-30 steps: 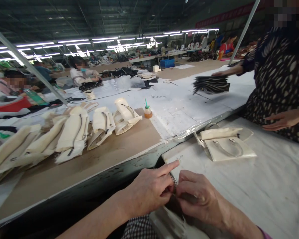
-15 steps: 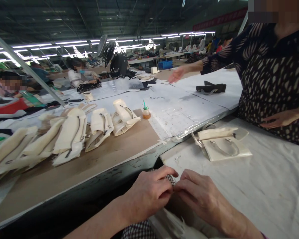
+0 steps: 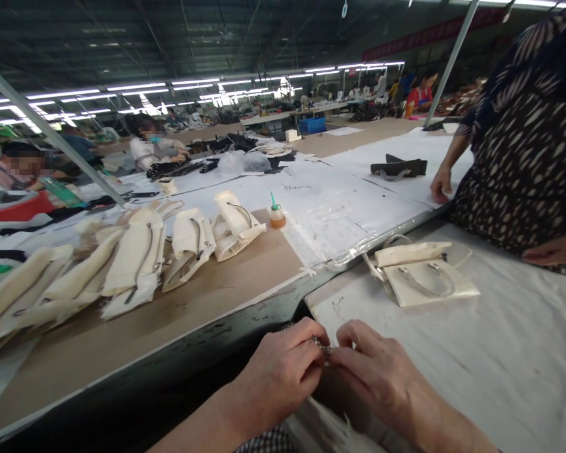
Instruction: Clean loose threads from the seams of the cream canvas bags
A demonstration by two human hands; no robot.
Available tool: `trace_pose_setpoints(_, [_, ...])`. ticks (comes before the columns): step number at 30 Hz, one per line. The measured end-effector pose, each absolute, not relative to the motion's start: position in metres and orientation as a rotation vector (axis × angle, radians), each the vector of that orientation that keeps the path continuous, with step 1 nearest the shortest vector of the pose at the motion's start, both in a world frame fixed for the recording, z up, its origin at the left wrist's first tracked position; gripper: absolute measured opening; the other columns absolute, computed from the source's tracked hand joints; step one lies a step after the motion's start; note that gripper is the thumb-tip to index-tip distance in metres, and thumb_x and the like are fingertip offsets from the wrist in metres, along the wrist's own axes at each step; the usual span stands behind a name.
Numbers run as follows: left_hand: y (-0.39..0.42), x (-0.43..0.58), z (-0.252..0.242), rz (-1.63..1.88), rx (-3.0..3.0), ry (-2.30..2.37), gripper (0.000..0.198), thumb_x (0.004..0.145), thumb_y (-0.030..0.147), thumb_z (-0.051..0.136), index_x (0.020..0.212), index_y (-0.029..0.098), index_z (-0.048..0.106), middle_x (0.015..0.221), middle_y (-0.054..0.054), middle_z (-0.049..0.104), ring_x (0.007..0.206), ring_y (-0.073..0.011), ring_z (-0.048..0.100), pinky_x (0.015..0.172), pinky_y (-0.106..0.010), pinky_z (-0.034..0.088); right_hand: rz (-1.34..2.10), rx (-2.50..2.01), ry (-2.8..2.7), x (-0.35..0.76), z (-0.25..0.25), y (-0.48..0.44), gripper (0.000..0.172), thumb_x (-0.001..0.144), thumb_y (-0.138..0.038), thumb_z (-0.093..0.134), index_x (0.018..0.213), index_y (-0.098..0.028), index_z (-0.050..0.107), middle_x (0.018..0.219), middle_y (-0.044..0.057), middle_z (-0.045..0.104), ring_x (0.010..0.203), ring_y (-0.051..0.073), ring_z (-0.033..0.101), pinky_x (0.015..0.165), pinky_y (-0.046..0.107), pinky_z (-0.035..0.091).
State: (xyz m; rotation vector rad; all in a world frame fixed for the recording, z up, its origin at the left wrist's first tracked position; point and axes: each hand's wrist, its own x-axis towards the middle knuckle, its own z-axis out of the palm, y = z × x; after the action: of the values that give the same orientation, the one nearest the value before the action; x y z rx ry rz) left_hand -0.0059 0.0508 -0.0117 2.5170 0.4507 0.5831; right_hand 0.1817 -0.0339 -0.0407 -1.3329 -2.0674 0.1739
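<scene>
piece [image 3: 332, 431]: off-white | cloth [image 3: 268, 441]: dark-and-white check | bag [image 3: 425, 278]: cream | bottle [image 3: 277, 220]: amber and green | crate [image 3: 312, 125]: blue | garment [image 3: 519, 170]: dark, pale flecks

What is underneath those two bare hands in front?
Below the left hand and right hand, a pale, ragged-edged piece of material shows, with dark-and-white checked cloth beside it. The curled fingers cover whatever lies directly beneath them; that cannot be seen.

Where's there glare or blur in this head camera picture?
Head view: long white tube lights glare against the dark roof; the clear plastic table edging glints; the off-white material below the bare left hand and bare right hand looks soft.
</scene>
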Motion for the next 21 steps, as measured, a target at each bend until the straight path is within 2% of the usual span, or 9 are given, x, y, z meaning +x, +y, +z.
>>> trace_pose_setpoints(5, [0.0517, -0.0059, -0.0169, 0.627, 2.537, 0.414, 0.015, 0.080, 0.000, 0.056, 0.077, 0.014, 0.058, 0.100, -0.006, 0.066, 0.079, -0.0161, 0.065, 0.067, -0.023, 0.052, 0.126, -1.313, -2.078, 0.1803, -0.0426, -0.0325, 0.024, 0.096, -0.011, 0.039, 0.089, -0.017, 0.061, 0.092, 0.008, 0.061, 0.068, 0.018, 0.061, 0.049, 0.026, 0.047])
trace_pose_setpoints(9, [0.0507, -0.0034, -0.0199, 0.677, 2.513, 0.382, 0.015, 0.080, 0.000, 0.054, 0.077, 0.013, 0.060, 0.093, -0.006, 0.065, 0.076, -0.0152, 0.063, 0.065, -0.023, 0.051, 0.195, -1.224, -2.024, 0.1809, -0.0461, -0.0324, 0.020, 0.094, -0.007, 0.042, 0.089, -0.016, 0.060, 0.094, 0.007, 0.063, 0.076, 0.018, 0.062, 0.059, 0.029, 0.053])
trace_pose_setpoints(13, [0.0483, -0.0025, -0.0214, 0.733, 2.486, 0.382, 0.015, 0.083, 0.000, 0.054, 0.078, 0.012, 0.061, 0.093, -0.007, 0.064, 0.077, -0.0150, 0.062, 0.065, -0.022, 0.051, 0.183, -1.145, -2.014, 0.1821, -0.0472, -0.0317, 0.017, 0.093, -0.005, 0.045, 0.087, -0.015, 0.058, 0.089, 0.006, 0.064, 0.077, 0.019, 0.060, 0.061, 0.028, 0.053])
trace_pose_setpoints(21, [0.0464, -0.0015, -0.0203, 0.797, 2.462, 0.337, 0.016, 0.089, 0.001, 0.053, 0.080, 0.011, 0.061, 0.092, -0.009, 0.064, 0.077, -0.0145, 0.060, 0.066, -0.023, 0.048, 0.241, -1.090, -2.020, 0.1853, -0.0461, -0.0302, 0.016, 0.093, -0.002, 0.046, 0.092, -0.014, 0.058, 0.094, 0.007, 0.065, 0.080, 0.018, 0.060, 0.066, 0.031, 0.055])
